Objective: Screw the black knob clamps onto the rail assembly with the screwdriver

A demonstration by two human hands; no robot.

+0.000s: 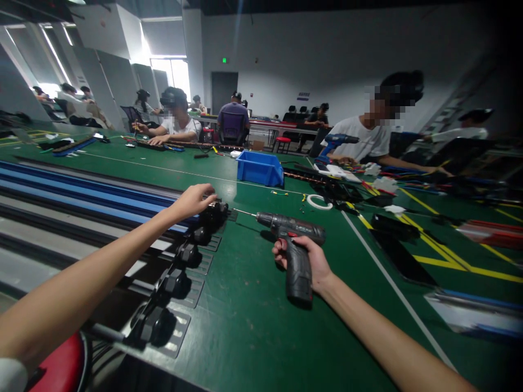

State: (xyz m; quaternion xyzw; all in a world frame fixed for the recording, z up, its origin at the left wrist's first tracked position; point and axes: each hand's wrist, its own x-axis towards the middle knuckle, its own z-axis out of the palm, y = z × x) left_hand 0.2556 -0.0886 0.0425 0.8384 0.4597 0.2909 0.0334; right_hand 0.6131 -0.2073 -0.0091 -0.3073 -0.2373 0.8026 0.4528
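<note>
My right hand [304,258] is wrapped round the grip of a black cordless drill [292,226]. A long thin bit [244,212] in its chuck points left at the end fitting of the farthest profile. My left hand [196,200] is over that black end fitting [216,211], its fingers loosely bent and apart; whether they touch it I cannot tell. Several long blue and grey profiles [93,190] lie side by side, each ending in a black fitting with a round, nut-like gland [177,282]. Flat slotted tabs [180,332] stick out from these ends onto the green table [249,337].
A blue plastic bin [260,169] stands beyond the drill, with a white tape ring [319,202] to its right. Another blue drill [340,140] stands near a co-worker [363,133] at the right. A red stool [61,365] is below the table edge at lower left.
</note>
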